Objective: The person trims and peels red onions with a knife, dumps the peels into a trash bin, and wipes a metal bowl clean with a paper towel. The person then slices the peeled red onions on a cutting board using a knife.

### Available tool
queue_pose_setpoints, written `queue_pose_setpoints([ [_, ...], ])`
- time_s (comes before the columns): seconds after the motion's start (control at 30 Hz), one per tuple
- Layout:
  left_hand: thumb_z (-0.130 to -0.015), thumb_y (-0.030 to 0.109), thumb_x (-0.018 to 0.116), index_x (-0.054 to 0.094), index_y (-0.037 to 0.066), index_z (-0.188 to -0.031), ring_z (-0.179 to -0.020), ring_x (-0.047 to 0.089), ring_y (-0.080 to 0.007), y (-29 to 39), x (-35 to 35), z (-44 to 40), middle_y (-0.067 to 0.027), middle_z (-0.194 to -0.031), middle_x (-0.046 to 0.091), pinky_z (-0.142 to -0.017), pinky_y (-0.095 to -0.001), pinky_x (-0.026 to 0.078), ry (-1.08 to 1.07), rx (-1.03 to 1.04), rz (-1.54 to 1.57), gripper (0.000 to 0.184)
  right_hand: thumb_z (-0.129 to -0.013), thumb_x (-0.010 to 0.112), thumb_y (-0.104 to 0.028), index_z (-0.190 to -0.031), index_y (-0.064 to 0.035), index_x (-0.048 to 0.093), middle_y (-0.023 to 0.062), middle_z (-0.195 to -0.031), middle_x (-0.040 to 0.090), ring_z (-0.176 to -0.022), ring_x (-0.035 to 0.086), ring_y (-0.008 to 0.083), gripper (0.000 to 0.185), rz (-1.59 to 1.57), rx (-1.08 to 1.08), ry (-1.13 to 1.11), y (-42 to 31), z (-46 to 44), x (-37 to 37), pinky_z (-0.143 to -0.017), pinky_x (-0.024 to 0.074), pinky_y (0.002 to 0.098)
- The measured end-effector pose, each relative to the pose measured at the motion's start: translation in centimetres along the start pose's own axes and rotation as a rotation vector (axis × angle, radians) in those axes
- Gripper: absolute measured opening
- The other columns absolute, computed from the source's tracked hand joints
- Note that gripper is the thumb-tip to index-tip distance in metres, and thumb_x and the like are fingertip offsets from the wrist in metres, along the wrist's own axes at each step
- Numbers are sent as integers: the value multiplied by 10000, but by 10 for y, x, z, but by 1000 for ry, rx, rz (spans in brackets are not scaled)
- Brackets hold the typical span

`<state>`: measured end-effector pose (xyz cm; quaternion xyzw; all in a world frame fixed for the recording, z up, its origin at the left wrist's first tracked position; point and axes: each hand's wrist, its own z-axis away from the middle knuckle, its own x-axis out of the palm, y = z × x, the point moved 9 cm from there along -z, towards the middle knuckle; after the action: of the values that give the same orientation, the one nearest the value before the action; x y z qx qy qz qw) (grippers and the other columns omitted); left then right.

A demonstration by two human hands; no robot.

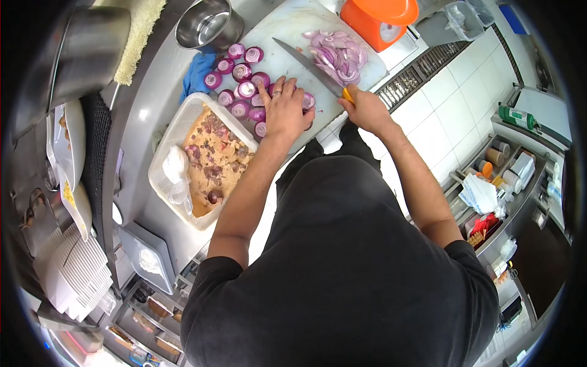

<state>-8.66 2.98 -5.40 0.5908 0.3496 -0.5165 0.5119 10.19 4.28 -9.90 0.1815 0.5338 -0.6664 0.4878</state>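
Note:
My right hand (368, 112) is closed around the yellow handle of a kitchen knife (312, 66), whose blade points to the upper left across the white cutting board (263, 37). Sliced red onion (338, 54) lies in a heap just beyond the blade. My left hand (284, 113) reaches over a group of peeled red onions (243, 72) with trimmed ends, its fingers spread and touching some of them. One onion (308, 101) shows beside that hand; what lies under the palm is hidden.
Left of the board stands a white plastic basket (160, 183) with onion skins and scraps. A steel bowl (210, 25), a blue cloth (198, 74) and an orange scale (382, 21) sit around the board. Stacked white dishes (73, 269) are at far left.

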Motion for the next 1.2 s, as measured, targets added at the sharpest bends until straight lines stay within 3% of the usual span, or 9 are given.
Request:
queue_pose_setpoints([
  [0.17, -832, 347, 829, 725, 62, -1181, -1406, 499, -295, -8, 10, -21, -85, -1358, 636, -1243, -712, 109, 114, 17, 74, 463, -1024, 640, -363, -1178, -18, 579, 272, -904, 732, -883, 718, 477, 382, -7, 43, 59, -1, -5, -12, -794, 557, 578],
  [0.37, -849, 388, 834, 686, 135, -1277, -1363, 538, -274, -22, 13, -40, -74, -1322, 668, -1245, -679, 150, 208, -81, 208, 519, -1026, 640, -345, -1152, -19, 567, 261, -888, 732, -866, 721, 468, 357, 15, 26, 99, -16, 0, -20, -775, 561, 569],
  [0.47, -854, 367, 845, 691, 121, -1227, -1301, 593, -291, -22, 3, -36, -77, -1304, 689, -1230, -632, 234, 231, -70, 209, 473, -1027, 642, -330, -1158, -19, 563, 247, -874, 735, -856, 729, 452, 346, 78, 17, 97, -33, 6, -31, -768, 568, 560],
  [0.77, -840, 297, 852, 696, 87, -1132, -1114, 691, -298, -31, 10, -48, -65, -1101, 753, -1101, -515, 404, 82, -83, 277, 392, -1036, 637, -302, -1166, 0, 543, 195, -851, 749, -819, 752, 394, 342, 232, 6, -16, -69, 24, -38, -715, 592, 522],
  [0.93, -829, 286, 857, 712, 84, -1095, -1102, 695, -299, -33, 12, -48, -70, -1093, 760, -1080, -490, 424, 83, -102, 315, 364, -1049, 614, -282, -1170, -1, 531, 187, -847, 751, -821, 758, 379, 317, 260, -7, -3, -73, 27, -34, -711, 597, 508],
  [1.2, -822, 280, 861, 712, 80, -1088, -1073, 706, -303, -33, 12, -49, -82, -1089, 762, -1065, -496, 438, 106, -93, 332, 365, -1062, 582, -269, -1182, 2, 526, 233, -914, 749, -880, 740, 450, 302, 190, 59, -80, -57, -3, 8, -767, 570, 566],
])
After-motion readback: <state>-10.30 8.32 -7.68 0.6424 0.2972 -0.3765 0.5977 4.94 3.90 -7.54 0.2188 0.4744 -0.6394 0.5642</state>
